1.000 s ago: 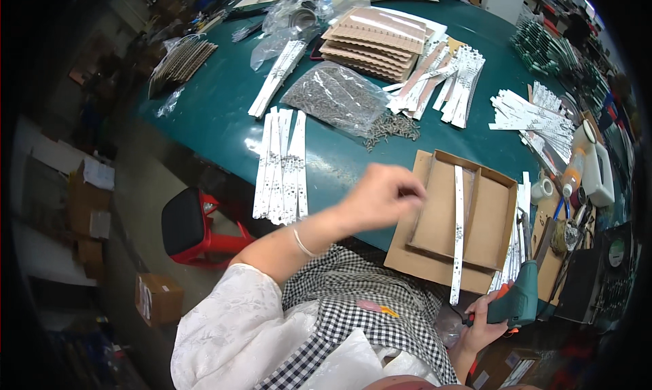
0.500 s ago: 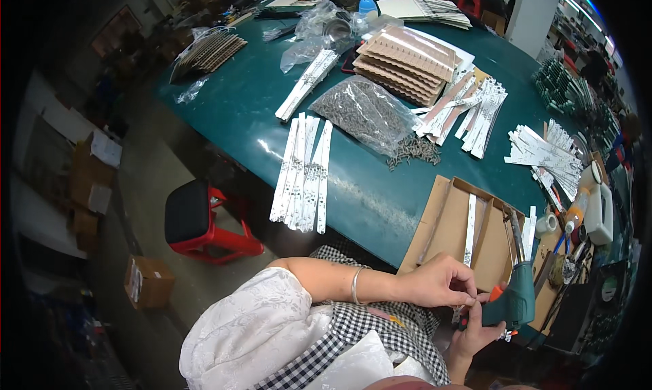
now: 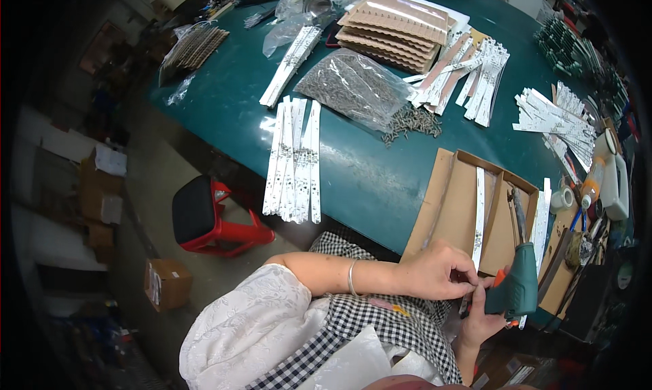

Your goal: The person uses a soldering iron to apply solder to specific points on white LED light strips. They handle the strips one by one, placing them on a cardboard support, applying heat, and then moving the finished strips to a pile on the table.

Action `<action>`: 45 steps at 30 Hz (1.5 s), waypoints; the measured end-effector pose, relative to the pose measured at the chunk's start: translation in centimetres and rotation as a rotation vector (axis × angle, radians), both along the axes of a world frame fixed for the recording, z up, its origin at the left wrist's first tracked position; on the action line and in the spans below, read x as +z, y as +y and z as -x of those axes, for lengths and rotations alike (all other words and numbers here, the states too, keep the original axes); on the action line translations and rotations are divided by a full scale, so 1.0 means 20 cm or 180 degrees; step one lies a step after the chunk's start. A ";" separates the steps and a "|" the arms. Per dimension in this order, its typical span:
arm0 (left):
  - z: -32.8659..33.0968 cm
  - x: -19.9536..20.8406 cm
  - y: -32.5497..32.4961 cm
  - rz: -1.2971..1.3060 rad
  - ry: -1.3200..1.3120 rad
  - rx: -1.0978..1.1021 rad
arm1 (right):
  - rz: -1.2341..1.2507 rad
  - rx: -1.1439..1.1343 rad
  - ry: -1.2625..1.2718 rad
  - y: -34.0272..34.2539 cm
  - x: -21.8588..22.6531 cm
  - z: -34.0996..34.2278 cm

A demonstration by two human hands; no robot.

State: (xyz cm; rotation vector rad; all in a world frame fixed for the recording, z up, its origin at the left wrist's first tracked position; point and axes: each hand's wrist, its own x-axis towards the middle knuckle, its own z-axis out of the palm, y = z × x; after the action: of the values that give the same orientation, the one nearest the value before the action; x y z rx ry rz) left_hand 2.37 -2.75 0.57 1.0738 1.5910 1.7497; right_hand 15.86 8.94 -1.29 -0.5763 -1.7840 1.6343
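Note:
My left hand [image 3: 440, 272], with a bangle on its wrist, is closed in a pinch. Its thumb and fingertips meet the tip of my right thumb, and whatever is between them is too small to make out. My right hand [image 3: 481, 319] is wrapped around the grip of a green, gun-shaped soldering tool [image 3: 523, 281] with an orange trigger, its metal barrel pointing up and away from me. Just beyond the left fingers, a white circuit strip [image 3: 480, 213] lies in an open cardboard tray [image 3: 445, 200].
Several white strips [image 3: 293, 162] lie fanned at the table's near edge. A clear bag of small metal parts [image 3: 356, 84] spills onto the green table [image 3: 360, 193]. Behind it stand stacked brown boards [image 3: 397, 23]. Bottles [image 3: 614, 186] crowd the right side; a red stool [image 3: 217, 220] stands at left.
The view has shifted, so the table's things sit higher in it. Both hands stay together by the soldering tool, with the same pinch and grip.

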 end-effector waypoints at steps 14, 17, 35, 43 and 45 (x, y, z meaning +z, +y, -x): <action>0.21 -0.10 -0.01 0.0531 -0.0504 0.0536 | 0.0070 0.0144 -0.0326 0.16 -0.02 -0.18; 0.21 -0.12 0.01 0.0551 -0.0304 0.0508 | -0.0349 0.0320 -0.0227 0.19 -0.04 -0.20; 0.21 -0.12 0.16 0.0336 0.1421 0.0684 | 0.0220 0.0165 -0.0361 0.17 -0.10 -0.21; 0.14 0.00 0.19 -0.0340 0.2579 0.0221 | -0.0259 0.0074 -0.0374 0.24 -0.01 -0.11; 0.10 0.03 0.20 -0.0353 0.2840 0.0095 | 0.0268 0.0072 -0.0166 0.22 0.03 -0.06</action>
State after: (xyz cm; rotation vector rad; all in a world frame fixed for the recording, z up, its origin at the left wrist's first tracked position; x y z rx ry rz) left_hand 0.27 1.30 1.12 2.0813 1.9974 1.4478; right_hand 17.15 13.43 -0.71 -0.6446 -1.7714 1.7313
